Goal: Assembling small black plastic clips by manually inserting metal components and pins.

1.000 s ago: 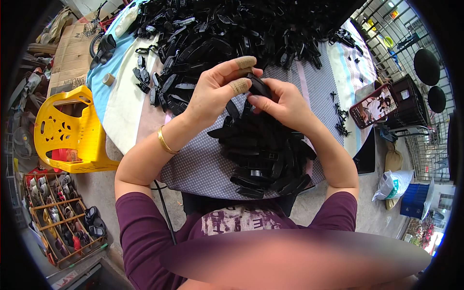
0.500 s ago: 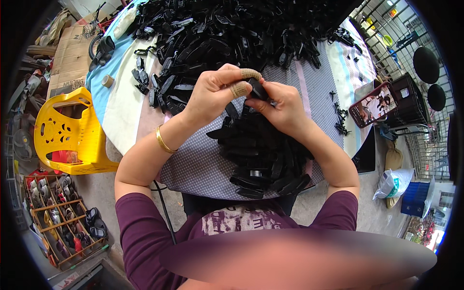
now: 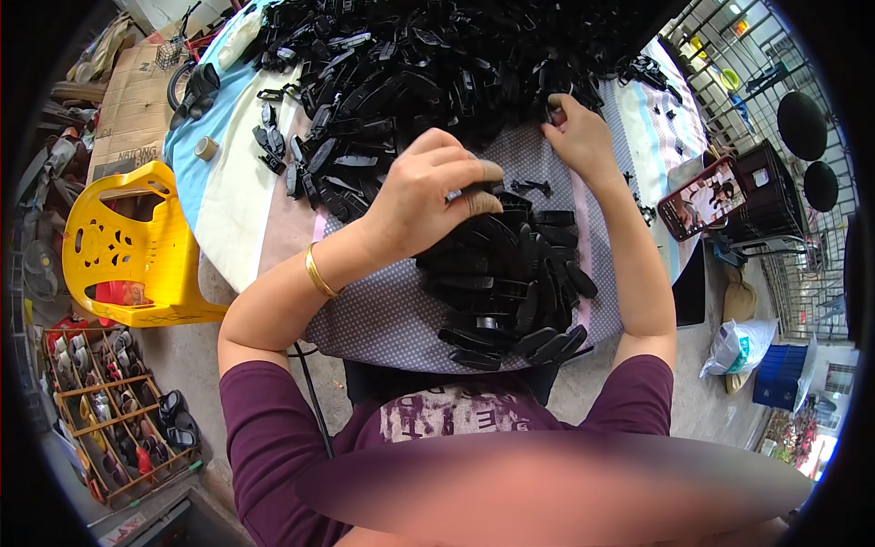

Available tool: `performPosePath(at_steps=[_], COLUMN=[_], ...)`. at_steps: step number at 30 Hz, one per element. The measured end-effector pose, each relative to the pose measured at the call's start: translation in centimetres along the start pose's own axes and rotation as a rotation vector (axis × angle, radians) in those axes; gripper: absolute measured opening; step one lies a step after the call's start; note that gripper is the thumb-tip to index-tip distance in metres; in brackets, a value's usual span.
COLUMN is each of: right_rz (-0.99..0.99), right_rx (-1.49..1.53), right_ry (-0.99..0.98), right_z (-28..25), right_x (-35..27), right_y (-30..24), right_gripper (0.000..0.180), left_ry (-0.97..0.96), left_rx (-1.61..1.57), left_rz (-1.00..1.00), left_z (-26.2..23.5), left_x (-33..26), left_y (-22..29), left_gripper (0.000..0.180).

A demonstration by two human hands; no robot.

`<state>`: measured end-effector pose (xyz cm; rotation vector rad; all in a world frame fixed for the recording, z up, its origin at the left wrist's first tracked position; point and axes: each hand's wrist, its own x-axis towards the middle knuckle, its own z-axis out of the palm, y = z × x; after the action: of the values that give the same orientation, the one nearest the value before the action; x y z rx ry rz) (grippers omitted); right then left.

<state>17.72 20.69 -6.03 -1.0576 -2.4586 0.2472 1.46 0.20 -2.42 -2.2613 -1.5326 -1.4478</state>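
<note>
My left hand [image 3: 428, 193], its thumb and a fingertip wrapped in tan tape, is curled above the near pile of black plastic parts [image 3: 497, 273]. A dark plastic piece [image 3: 472, 189] shows between its thumb and fingers, mostly hidden by them. Farther off to the right, my right hand [image 3: 585, 144] has its thumb and forefinger bent at the edge of the big heap of black plastic parts [image 3: 428, 68]. What lies between those fingers is too dark and small to make out. A small black part [image 3: 532, 188] rests on the cloth between the hands.
A striped and dotted cloth [image 3: 365, 319] covers the round table. On the left are a tape roll [image 3: 206, 148] and a yellow plastic chair [image 3: 164, 264]. A phone [image 3: 702, 196] stands at the right edge, showing a picture. A shoe rack [image 3: 114, 410] is at lower left.
My hands have parted from the black piece they held together. The right hand has moved away to the heap's edge; the left has come slightly nearer, above the near pile.
</note>
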Motion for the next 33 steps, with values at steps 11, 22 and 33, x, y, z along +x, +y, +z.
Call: performPosePath(at_steps=[11,22,33], right_rz=[0.02,0.038,-0.112], right_rx=[0.153,1.212,1.061], right_ry=[-0.259,-0.427,-0.222], right_z=[-0.9,-3.0,-1.4], right_x=[2.0,-1.3,-3.9], right_y=[1.7,-6.0,-7.8], right_gripper=[0.045,0.026,0.023], left_ry=[-0.323,-0.134,-0.093], left_rx=[-0.135,0.39,-1.21], left_rz=[-0.105,-0.035,-0.877], left_z=[-0.9,-0.9,-0.9], left_x=[0.4,0.3,0.0], left_y=[-0.3,-5.7,-4.2], left_gripper=[0.038,0.012,0.031])
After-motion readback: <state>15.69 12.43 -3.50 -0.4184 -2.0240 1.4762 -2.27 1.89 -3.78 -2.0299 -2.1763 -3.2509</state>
